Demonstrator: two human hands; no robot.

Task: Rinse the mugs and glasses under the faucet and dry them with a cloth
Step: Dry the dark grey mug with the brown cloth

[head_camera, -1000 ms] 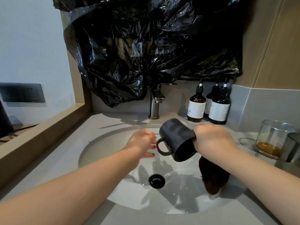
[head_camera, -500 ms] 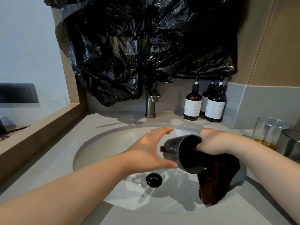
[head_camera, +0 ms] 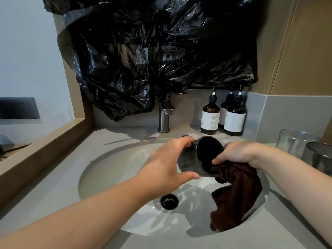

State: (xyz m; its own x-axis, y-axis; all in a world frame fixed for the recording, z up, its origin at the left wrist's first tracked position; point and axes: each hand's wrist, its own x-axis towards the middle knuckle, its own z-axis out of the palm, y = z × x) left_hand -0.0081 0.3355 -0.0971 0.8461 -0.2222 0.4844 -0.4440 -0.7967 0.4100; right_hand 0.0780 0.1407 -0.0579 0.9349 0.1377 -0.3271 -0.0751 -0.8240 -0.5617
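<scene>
A dark grey mug (head_camera: 188, 163) hangs tilted over the white sink basin (head_camera: 111, 164), its mouth turned toward me and to the right. My left hand (head_camera: 167, 164) wraps the mug's body from the left. My right hand (head_camera: 239, 153) grips a brown cloth (head_camera: 237, 193) at the mug's rim, and the cloth trails down into the basin. The steel faucet (head_camera: 164, 115) stands behind the mug with no water running. A clear glass (head_camera: 294, 142) and a grey glass (head_camera: 318, 157) stand on the counter at the right.
Three brown pump bottles (head_camera: 210, 117) stand right of the faucet against the wall. A black plastic bag (head_camera: 152, 51) covers the wall above the faucet. The black drain (head_camera: 169, 201) sits at the basin's bottom. A wooden ledge (head_camera: 41, 148) borders the counter on the left.
My left hand has closed around the mug's body. The mug has turned its mouth toward me, and my right hand has shifted to its rim with the cloth.
</scene>
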